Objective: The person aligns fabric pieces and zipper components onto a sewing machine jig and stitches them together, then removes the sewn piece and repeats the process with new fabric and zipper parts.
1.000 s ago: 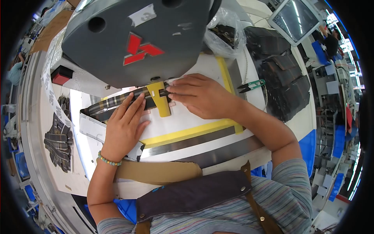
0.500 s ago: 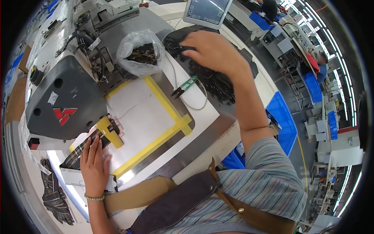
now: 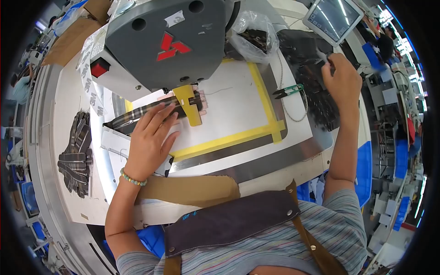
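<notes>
My left hand [image 3: 153, 135] lies with its fingers stretched out on a dark plaid fabric strip [image 3: 133, 117], pressing it onto the white work plate [image 3: 229, 121]. The strip's far end runs under a yellow holder [image 3: 189, 105] below the sewing machine head [image 3: 169, 46]. My right hand [image 3: 343, 81] is raised over a pile of dark fabric pieces [image 3: 305, 64] at the right. Its thumb and index finger are pinched around a small greyish, blurred thing that I cannot make out.
Green-handled thread snips [image 3: 288, 91] with a cord lie right of the yellow-taped frame [image 3: 270, 105]. A clear plastic bag [image 3: 256, 39] holds dark pieces. More plaid strips [image 3: 77, 156] are stacked at left. A touchscreen [image 3: 333, 19] stands at the back right.
The camera view has turned left, so the machine head now fills the upper middle. My right hand has gone from reaching over the dark pile to a raised pinch. My left hand stays on the strip.
</notes>
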Tool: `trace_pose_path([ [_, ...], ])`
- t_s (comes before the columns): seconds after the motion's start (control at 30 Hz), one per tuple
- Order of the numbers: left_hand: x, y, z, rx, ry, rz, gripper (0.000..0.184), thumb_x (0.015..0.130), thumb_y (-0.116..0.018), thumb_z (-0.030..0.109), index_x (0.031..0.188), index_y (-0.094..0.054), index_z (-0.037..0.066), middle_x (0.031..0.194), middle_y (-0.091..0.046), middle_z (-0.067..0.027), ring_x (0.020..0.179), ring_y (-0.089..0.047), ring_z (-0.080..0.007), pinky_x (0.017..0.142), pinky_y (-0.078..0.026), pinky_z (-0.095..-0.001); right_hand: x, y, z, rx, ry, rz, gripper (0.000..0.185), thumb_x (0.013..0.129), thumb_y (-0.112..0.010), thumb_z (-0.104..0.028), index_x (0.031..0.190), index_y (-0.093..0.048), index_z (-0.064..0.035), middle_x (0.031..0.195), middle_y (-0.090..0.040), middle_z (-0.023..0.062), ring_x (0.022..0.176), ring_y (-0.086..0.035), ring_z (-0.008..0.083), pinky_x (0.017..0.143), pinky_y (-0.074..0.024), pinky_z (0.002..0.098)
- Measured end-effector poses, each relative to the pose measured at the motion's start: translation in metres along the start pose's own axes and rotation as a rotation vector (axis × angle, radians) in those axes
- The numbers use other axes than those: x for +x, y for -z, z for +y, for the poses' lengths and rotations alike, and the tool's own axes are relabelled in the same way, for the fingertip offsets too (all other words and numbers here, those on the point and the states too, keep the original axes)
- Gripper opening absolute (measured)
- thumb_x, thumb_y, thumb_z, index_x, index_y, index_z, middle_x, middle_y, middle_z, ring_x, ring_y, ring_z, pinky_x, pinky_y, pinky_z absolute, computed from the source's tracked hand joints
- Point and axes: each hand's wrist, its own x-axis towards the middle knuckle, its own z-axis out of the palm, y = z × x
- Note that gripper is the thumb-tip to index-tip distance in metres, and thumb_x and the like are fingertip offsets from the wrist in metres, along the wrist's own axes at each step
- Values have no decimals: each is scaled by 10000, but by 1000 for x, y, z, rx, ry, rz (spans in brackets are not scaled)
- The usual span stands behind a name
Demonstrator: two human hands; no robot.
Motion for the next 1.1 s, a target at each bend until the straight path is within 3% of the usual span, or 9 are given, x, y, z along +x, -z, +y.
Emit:
trace_pose_path([
  [0.13, 9, 9, 35, -531, 145, -24, 397, 891, -791, 147, 1251, -705, 4, 1214, -720, -168, 1038, -692, -358, 894, -571, -421, -19, 21, -87, 293, 344, -22, 80, 828, -673, -106, 903, -666, -78, 866, -650, 88, 778, -675, 296, 658, -542, 398],
  [0.3, 12, 12, 51, -361, 25, -141, 398, 844, -814, 101, 1224, -727, 19, 1088, -736, -162, 976, -699, -354, 851, -578, -416, -67, -27, -160, 531, 674, -343, 136, 824, -720, -145, 823, -601, -79, 816, -535, 57, 758, -660, 274, 623, -529, 394],
  [0.4, 2, 20, 42, -298, 69, -153, 381, 838, -815, 106, 1199, -732, 16, 1081, -734, -151, 966, -696, -345, 838, -578, -424, -67, -38, -168, 767, 660, -383, 139, 910, -697, -194, 845, -649, -82, 831, -575, 58, 751, -670, 265, 625, -533, 397],
  [0.5, -11, 25, 31, -260, 134, -141, 353, 846, -807, 114, 1174, -733, 9, 1072, -732, -133, 955, -689, -325, 819, -578, -420, -25, -26, -146, 604, 683, -350, 210, 977, -671, -241, 855, -693, -70, 852, -644, 74, 774, -692, 264, 645, -545, 402],
  [0.63, -21, 33, 23, -269, 207, -161, 329, 845, -803, 89, 1158, -741, 6, 1073, -734, -142, 955, -693, -337, 828, -579, -415, 49, -54, -93, 477, 306, -70, 253, 989, -660, -276, 984, -757, -42, 941, -740, 114, 875, -715, 326, 729, -562, 436],
  [0.7, -20, 35, 23, -287, 229, -165, 325, 847, -801, 89, 1156, -741, 7, 1072, -735, -144, 958, -694, -343, 832, -579, -418, 73, -82, -68, 385, 309, -188, 215, 946, -652, -247, 1048, -756, -89, 1001, -747, 134, 938, -715, 370, 786, -581, 479],
  [0.83, -19, 25, 29, -360, 154, -166, 356, 850, -800, 88, 1189, -729, 9, 1109, -733, -165, 1008, -697, -368, 873, -575, -436, 62, -136, -67, 152, 305, -380, 286, 919, -683, -159, 1170, -729, -29, 1003, -732, 213, 969, -694, 433, 851, -542, 516],
  [1.0, -21, 12, 37, -389, 58, -156, 333, 890, -790, 208, 1157, -733, 18, 1078, -734, -122, 1002, -695, -319, 869, -577, -425, 44, -123, -83, 109, 280, -406, 203, 899, -629, -76, 1053, -739, -2, 1004, -713, 257, 980, -677, 460, 861, -524, 556],
  [1.1, -20, 5, 35, -406, 33, -154, 327, 913, -764, 218, 1163, -719, 12, 1110, -730, -114, 1050, -686, -305, 915, -569, -421, 51, -116, -67, 217, 252, -290, 180, 987, -627, -133, 1065, -743, -20, 1042, -708, 211, 990, -685, 423, 855, -537, 474],
])
